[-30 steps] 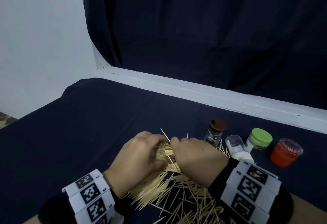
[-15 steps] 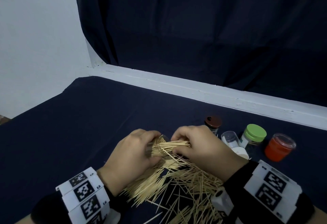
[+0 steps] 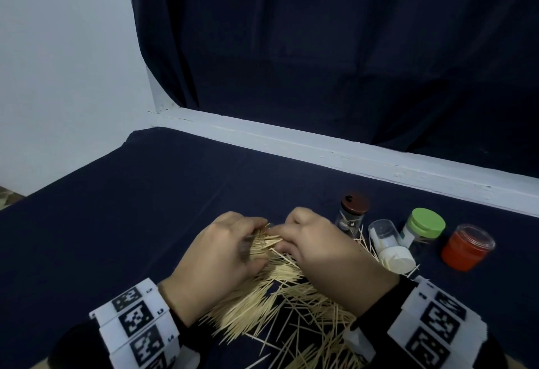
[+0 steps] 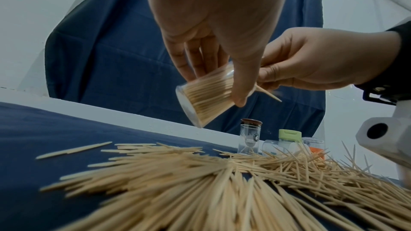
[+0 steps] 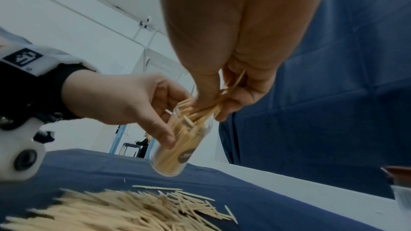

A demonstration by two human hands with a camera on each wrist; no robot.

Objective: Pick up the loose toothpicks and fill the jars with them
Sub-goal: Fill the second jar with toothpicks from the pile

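The thin, pale wooden toothpicks [image 3: 280, 304] lay in a big messy pile on the dark blue cloth-covered table [image 3: 122, 211], right under both hands. The left hand [image 4: 213, 45] curled its fingers and thumb around a small clear plastic jar [image 4: 206, 97], held tilted above the pile. That jar was packed almost full of toothpicks. The right hand [image 5: 224, 69] pinched a little bunch of toothpicks [image 5: 206, 106] and their ends sat in the jar's open mouth. To the right of the pile stood a clear jar with a brown lid [image 3: 351, 214] that looked nearly empty. Beside it a clear jar with a white cap [image 3: 390, 247] lay on its side. A jar with a green lid [image 3: 423, 227] and a short red tub [image 3: 466, 247] stood near it.
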